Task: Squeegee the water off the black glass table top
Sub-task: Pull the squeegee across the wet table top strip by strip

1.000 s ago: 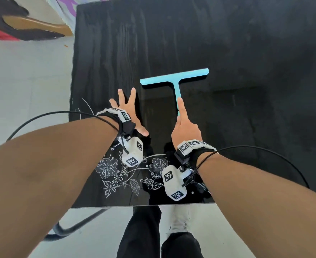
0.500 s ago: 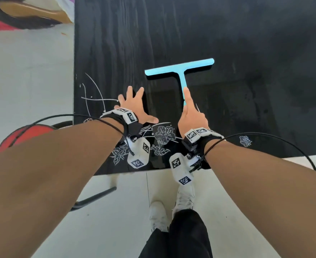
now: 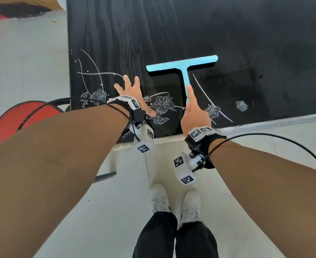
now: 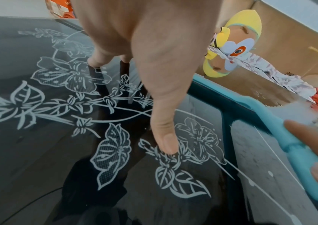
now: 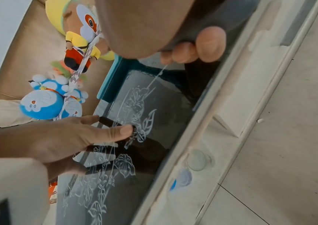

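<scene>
The black glass table top point(image 3: 172, 25) carries white flower prints near its front edge and water streaks farther back. On it lies a turquoise T-shaped squeegee point(image 3: 181, 65), blade away from me. My right hand point(image 3: 192, 108) grips its handle, index finger stretched along it. My left hand point(image 3: 131, 90) lies flat on the glass, fingers spread, just left of the squeegee. The left wrist view shows the left hand point(image 4: 154, 60) with its thumb on the flower print, and the squeegee point(image 4: 281, 129) at right. In the right wrist view my right hand point(image 5: 192, 50) is curled round the handle, which it hides.
A red stool point(image 3: 23, 118) stands by the table's left front corner. My white shoes point(image 3: 159, 200) are on the pale tiled floor before the table's front edge point(image 3: 265, 121). Plush toys point(image 5: 44, 103) lean against cardboard beyond the table.
Both hands and the squeegee have come back toward the table's front edge, from beyond the flower print to over it. My body has stepped back too.
</scene>
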`<state>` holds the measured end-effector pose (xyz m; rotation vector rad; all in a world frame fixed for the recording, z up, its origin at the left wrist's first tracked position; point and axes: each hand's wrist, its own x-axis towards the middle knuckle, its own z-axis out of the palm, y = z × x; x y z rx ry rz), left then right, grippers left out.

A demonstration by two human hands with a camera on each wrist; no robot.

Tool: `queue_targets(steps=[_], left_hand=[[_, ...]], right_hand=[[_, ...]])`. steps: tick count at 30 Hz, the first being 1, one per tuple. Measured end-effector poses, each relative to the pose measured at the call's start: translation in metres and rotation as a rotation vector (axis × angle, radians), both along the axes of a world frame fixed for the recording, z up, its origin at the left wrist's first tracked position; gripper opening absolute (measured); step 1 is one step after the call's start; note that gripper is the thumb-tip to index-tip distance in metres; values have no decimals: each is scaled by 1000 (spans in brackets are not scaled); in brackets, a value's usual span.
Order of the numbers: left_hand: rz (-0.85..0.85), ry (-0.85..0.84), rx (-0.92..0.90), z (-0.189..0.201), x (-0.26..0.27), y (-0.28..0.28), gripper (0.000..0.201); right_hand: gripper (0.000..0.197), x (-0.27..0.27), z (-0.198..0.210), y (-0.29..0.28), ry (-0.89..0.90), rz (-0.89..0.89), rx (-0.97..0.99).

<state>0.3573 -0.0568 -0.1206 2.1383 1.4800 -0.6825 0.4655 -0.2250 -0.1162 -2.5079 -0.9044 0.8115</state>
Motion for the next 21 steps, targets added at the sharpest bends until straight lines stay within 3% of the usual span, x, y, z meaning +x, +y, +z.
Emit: queue_targets(steps=[9, 12, 21], left_hand=[[95, -236, 272, 2, -26, -85, 88], [117, -281, 294, 2, -39, -112, 83], [125, -307, 82, 18, -55, -150, 88]], right_hand=[[57, -21, -1, -56, 39, 14, -17], [59, -29, 3, -75, 23, 51, -33], [57, -49, 18, -129, 97, 33, -4]])
